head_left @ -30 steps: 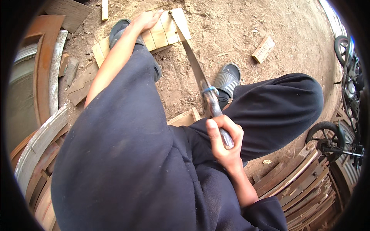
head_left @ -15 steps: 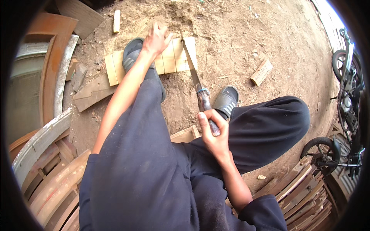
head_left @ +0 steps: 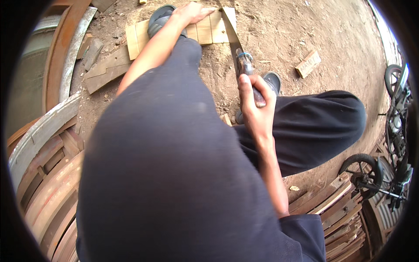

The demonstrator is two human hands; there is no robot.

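A pale wooden board (head_left: 203,31) marked with several crosswise lines lies on the ground at the top of the view. My left foot in a dark slide sandal (head_left: 160,24) stands on it. My left hand (head_left: 190,13) rests at the board's far side, its fingers stretched toward the blade. My right hand (head_left: 257,102) is wrapped round the dark handle of a handsaw (head_left: 235,37), with blue binding at the collar. The long blade slants across the board near its right end. The teeth are too small to make out.
A wood offcut (head_left: 308,63) lies on the dirt to the right. Scrap wood (head_left: 107,70) and wooden frames (head_left: 54,65) crowd the left. Stacked planks (head_left: 336,209) stand at lower right, beside a motorcycle (head_left: 395,126). My bent right leg (head_left: 318,131) is beside the saw arm.
The view has shifted, so the board sits higher in it. My right hand and the saw have moved slightly forward relative to the board. My left hand's fingers now point toward the blade.
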